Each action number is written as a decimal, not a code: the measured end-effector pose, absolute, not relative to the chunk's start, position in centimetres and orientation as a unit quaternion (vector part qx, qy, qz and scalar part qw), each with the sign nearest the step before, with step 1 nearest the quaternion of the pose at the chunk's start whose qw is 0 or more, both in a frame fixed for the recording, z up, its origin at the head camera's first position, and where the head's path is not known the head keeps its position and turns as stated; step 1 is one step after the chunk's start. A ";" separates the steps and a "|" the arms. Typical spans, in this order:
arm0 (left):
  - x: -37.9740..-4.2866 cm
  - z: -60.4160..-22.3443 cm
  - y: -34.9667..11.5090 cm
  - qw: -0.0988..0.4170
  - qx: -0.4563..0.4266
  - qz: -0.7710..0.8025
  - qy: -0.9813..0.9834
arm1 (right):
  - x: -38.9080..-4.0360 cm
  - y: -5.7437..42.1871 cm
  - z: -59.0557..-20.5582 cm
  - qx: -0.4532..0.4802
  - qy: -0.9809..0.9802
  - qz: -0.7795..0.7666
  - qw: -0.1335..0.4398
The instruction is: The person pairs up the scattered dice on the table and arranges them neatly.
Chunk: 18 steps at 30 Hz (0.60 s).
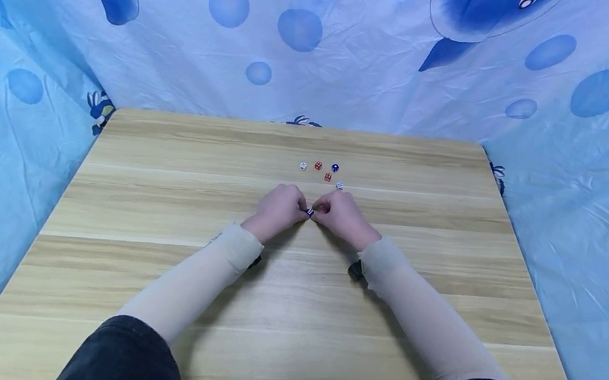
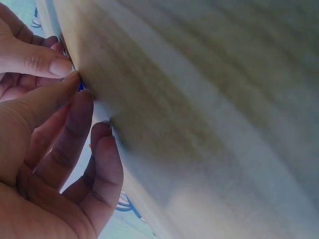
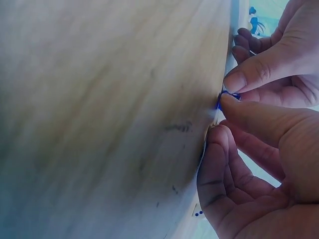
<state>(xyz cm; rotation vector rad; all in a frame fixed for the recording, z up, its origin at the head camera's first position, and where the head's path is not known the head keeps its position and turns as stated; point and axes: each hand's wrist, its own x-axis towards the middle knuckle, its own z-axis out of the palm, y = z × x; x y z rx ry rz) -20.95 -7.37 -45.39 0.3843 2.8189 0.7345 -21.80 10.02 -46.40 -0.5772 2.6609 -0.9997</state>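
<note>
A small blue die with white pips sits low at the tabletop between my two hands. My left hand pinches it from the left, thumb and index fingertips against it. From the other side my right hand pinches the same die with thumb and fingertip. Only a sliver of the blue die shows in the left wrist view, between the fingertips. In the right wrist view, more of its blue face peeks out beside the two thumbs.
Beyond my hands lie a white die, a red die, another red die, a dark blue die and a white die close by my right hand. A blue patterned curtain borders the wooden table.
</note>
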 end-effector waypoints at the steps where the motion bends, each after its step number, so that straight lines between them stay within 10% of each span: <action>1: -20.9 -45.4 -7.4 0.100 0.130 0.247 0.955 | -21.8 10.0 -46.4 -0.199 0.910 -0.343 0.119; 18: -20.5 -45.2 -7.3 0.089 0.134 0.232 0.959 | -21.9 9.6 -46.6 -0.207 0.915 -0.329 0.111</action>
